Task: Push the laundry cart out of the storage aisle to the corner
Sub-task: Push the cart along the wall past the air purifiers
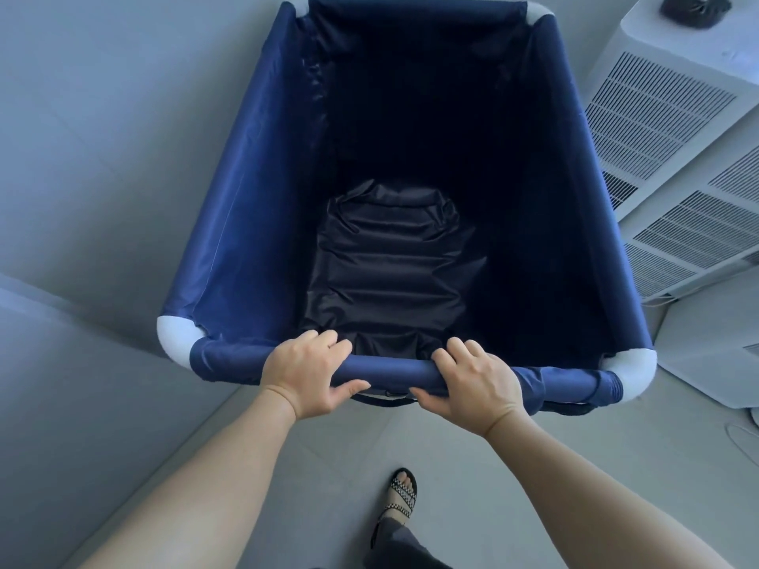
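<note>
The laundry cart [254, 190] is a deep navy fabric bin on a frame with white corner joints, filling the middle of the head view. It holds nothing but its crumpled dark liner at the bottom. My left hand [306, 369] grips the near top rail left of centre, fingers curled over it. My right hand [472, 377] grips the same rail just to the right, thumb underneath. The cart's far end sits close to where two pale walls meet. Its wheels are hidden beneath the fabric.
A pale wall [102, 137] runs along the cart's left side. Two white louvred appliance units [657, 129] stand tight against the cart's right side, with a dark object [694, 10] on top. My sandalled foot [400, 496] is on the grey floor behind the cart.
</note>
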Demonstrator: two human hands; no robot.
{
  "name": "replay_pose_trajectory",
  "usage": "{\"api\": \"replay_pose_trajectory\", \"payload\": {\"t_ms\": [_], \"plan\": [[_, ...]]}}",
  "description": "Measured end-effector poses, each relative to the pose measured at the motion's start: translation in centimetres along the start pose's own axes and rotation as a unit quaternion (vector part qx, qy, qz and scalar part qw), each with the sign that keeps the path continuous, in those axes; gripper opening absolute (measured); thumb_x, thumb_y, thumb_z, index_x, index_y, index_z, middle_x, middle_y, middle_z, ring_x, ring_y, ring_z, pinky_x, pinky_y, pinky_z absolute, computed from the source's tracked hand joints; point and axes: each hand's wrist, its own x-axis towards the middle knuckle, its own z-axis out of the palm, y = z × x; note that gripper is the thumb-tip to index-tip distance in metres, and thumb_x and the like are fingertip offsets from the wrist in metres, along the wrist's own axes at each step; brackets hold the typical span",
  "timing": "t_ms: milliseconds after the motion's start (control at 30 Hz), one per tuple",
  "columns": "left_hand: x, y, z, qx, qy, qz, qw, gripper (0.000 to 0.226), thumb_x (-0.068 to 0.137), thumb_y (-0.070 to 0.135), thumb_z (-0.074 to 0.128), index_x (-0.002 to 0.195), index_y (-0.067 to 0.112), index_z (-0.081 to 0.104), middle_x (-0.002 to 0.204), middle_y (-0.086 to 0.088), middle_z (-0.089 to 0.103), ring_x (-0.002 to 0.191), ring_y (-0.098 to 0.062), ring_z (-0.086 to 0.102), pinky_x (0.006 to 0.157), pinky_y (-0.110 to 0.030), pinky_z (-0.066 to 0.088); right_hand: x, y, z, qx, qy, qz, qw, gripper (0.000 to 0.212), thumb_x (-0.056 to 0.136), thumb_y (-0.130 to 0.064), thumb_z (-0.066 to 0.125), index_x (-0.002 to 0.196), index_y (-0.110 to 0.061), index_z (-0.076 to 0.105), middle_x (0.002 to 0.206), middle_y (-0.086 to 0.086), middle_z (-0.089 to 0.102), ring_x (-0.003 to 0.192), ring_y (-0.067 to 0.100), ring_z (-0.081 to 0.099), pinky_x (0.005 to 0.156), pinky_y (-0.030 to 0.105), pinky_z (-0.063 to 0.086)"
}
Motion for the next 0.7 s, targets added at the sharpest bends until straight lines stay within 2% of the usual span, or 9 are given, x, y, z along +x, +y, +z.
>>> {"api": "replay_pose_trajectory", "payload": {"t_ms": [233, 533, 700], "plan": [[4.7, -2.0, -0.1, 0.011, -0.012, 0.007, 1.000, 0.047, 0.059, 0.059, 0.075, 0.063, 0.017, 0.054, 0.058, 0.004, 0.050, 0.047, -0.019, 0.048, 0.040, -0.020, 0.019, 4.1, 1.9, 0.8, -0.006, 0.003, 0.010, 1.000, 0.048, 0.065, -0.061, 0.066, 0.069, -0.014, 0.060, 0.064, 0.001, 0.051, 0.052, 0.019, 0.047, 0.041, 0.025, 0.033], [10.6, -4.3, -0.6, 0.006, -0.017, 0.015, 1.000, 0.047, 0.057, 0.057, 0.077, 0.062, 0.016, 0.055, 0.057, 0.004, 0.049, 0.046, -0.019, 0.046, 0.044, -0.013, 0.003, 9.3, 4.5, 1.8, -0.003, 0.009, 0.039, 0.999, 0.048, 0.064, -0.061, 0.062, 0.066, -0.013, 0.057, 0.063, 0.001, 0.049, 0.051, 0.020, 0.045, 0.041, 0.023, 0.028], [14.4, -6.2, -0.6, 0.004, -0.025, 0.029, 0.999, 0.049, 0.057, 0.057, 0.078, 0.061, 0.016, 0.052, 0.056, 0.003, 0.048, 0.045, -0.019, 0.045, 0.045, -0.014, 0.001, 12.7, 6.0, 2.3, -0.009, 0.001, 0.050, 0.999, 0.049, 0.063, -0.062, 0.066, 0.068, -0.014, 0.059, 0.064, 0.001, 0.050, 0.052, 0.019, 0.045, 0.042, 0.023, 0.028]]}}
